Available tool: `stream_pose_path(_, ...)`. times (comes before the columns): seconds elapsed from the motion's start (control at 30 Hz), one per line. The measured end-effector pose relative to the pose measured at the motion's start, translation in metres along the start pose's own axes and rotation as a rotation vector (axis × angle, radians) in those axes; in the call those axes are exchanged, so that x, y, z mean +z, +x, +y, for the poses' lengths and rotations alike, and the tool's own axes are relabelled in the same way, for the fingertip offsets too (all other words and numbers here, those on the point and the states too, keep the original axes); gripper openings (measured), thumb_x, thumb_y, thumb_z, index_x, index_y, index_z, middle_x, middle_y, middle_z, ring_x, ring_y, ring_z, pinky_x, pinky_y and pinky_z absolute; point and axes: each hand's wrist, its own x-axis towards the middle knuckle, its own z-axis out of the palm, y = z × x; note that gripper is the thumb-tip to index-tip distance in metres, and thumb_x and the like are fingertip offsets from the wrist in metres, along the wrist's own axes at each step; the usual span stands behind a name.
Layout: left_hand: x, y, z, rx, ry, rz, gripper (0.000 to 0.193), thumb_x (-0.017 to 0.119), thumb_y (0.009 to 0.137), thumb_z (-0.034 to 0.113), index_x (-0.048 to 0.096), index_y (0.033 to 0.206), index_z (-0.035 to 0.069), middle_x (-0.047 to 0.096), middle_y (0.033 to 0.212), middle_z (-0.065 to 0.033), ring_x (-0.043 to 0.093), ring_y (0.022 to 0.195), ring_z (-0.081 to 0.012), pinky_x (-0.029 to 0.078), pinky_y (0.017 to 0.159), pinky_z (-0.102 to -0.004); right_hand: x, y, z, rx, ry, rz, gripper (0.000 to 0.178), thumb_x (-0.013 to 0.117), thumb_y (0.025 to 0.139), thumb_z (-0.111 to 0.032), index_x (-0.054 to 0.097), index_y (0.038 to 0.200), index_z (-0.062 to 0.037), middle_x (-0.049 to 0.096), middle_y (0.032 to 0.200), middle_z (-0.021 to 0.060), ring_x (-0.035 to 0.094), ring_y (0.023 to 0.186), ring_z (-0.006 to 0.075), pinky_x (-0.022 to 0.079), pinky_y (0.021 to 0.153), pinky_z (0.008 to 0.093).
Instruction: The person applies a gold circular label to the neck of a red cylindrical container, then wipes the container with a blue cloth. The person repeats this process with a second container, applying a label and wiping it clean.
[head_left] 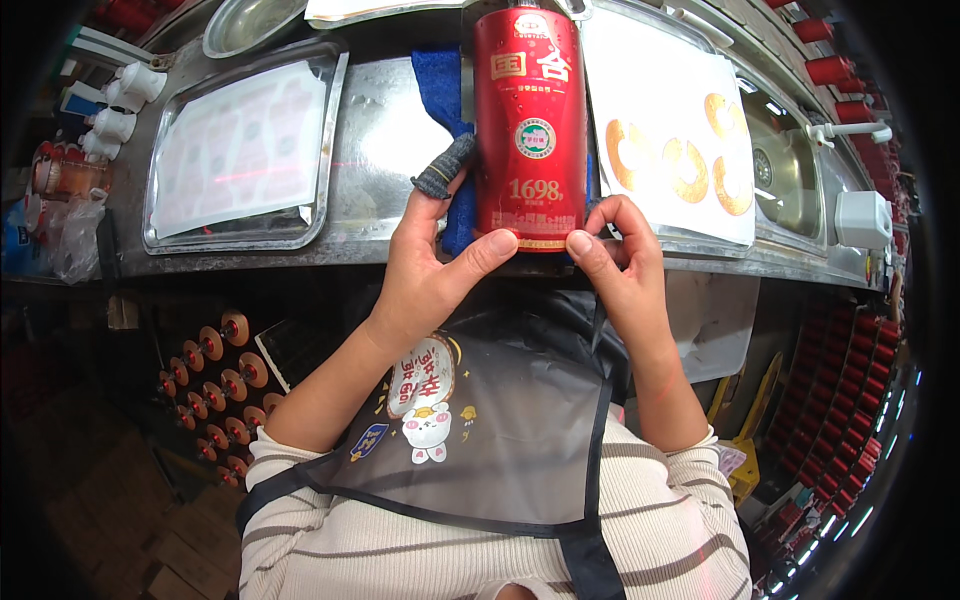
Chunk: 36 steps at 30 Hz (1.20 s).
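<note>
- Your left hand (428,258) was closed on the red bottle (532,135): the thumb pressed its lower left part, and the pointing finger, in a grey cloth cover (445,172), went along its left side.
- Your right hand (634,278) had its thumb on the lower right corner of the bottle, with the pointing finger bent just beside it; I could not tell if these two fingers were pinching something.
- The bottle was between your two hands, its printed front turned up and its base toward you; its neck ran beyond the upper edge of the view.
- Under the bottle, and showing mostly above your left hand, was a blue cloth (437,85) on the metal counter (375,185).
- To the right of your grip lay a white sheet (640,75) with golden ring stickers (620,155); farther right was the sink (790,200).
- To the left of your grip, well apart, stood a metal tray (240,246) with a pale sheet (240,150) inside.
- Below your grip, you wore a see-through apron (520,440).
</note>
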Motion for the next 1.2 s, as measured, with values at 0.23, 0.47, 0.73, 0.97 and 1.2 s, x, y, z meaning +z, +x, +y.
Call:
stream_pose_path(0.23, -0.002, -0.001, -0.002, -0.002, -0.028, 0.004, 0.076, 0.077, 0.088, 0.022, 0.035, 0.148, -0.002, 0.046, 0.145, -0.0164, 0.042, 0.136, -0.0236, 0.030, 0.115, -0.0370, -0.003, 0.001, 0.002, 0.027, -0.020, -0.007, 0.030, 0.075, 0.090, -0.019, 0.049, 0.092, -0.0058, 0.062, 0.085, 0.0001, 0.050, 0.064, -0.0010, 0.038, 0.057, 0.0138)
stream_pose_path(0.47, -0.003, -0.001, -0.002, -0.005, -0.008, -0.002, 0.077, 0.077, 0.088, 0.023, 0.034, 0.148, -0.003, 0.045, 0.146, -0.0176, 0.041, 0.137, -0.0243, 0.029, 0.115, -0.0371, 0.001, 0.000, 0.001, 0.016, -0.075, 0.020, 0.033, 0.077, 0.088, -0.022, 0.049, 0.092, -0.0051, 0.060, 0.085, 0.0007, 0.051, 0.065, -0.0004, 0.038, 0.057, 0.0142)
stream_pose_path(0.73, -0.005, -0.002, -0.001, -0.018, -0.048, -0.019, 0.076, 0.073, 0.091, 0.021, 0.031, 0.149, -0.005, 0.041, 0.150, -0.0197, 0.036, 0.143, -0.0275, 0.027, 0.118, -0.0385, 0.001, 0.002, -0.001, 0.006, -0.110, 0.015, 0.032, 0.077, 0.089, -0.023, 0.050, 0.092, -0.0047, 0.059, 0.085, -0.0003, 0.050, 0.065, -0.0003, 0.038, 0.057, 0.0149)
stream_pose_path(0.97, -0.016, -0.007, -0.003, 0.023, 0.123, -0.022, 0.076, 0.071, 0.088, 0.030, 0.037, 0.149, -0.001, 0.040, 0.149, -0.0263, 0.032, 0.144, -0.0369, 0.018, 0.120, -0.0468, -0.010, 0.003, -0.019, 0.131, -0.190, -0.084, 0.028, 0.072, 0.093, -0.023, 0.051, 0.095, -0.0047, 0.058, 0.077, -0.0035, 0.048, 0.066, -0.0007, 0.032, 0.056, 0.0149)
stream_pose_path(1.2, 0.015, -0.010, 0.000, 0.183, 0.457, 0.170, 0.083, 0.076, 0.082, 0.042, 0.041, 0.145, -0.001, 0.047, 0.143, -0.0257, 0.034, 0.141, -0.0403, 0.013, 0.115, -0.0597, -0.009, 0.000, -0.015, 0.123, -0.125, -0.082, 0.026, 0.068, 0.096, -0.018, 0.048, 0.106, -0.0040, 0.065, 0.092, 0.0022, 0.055, 0.078, 0.0027, 0.039, 0.067, 0.0152)
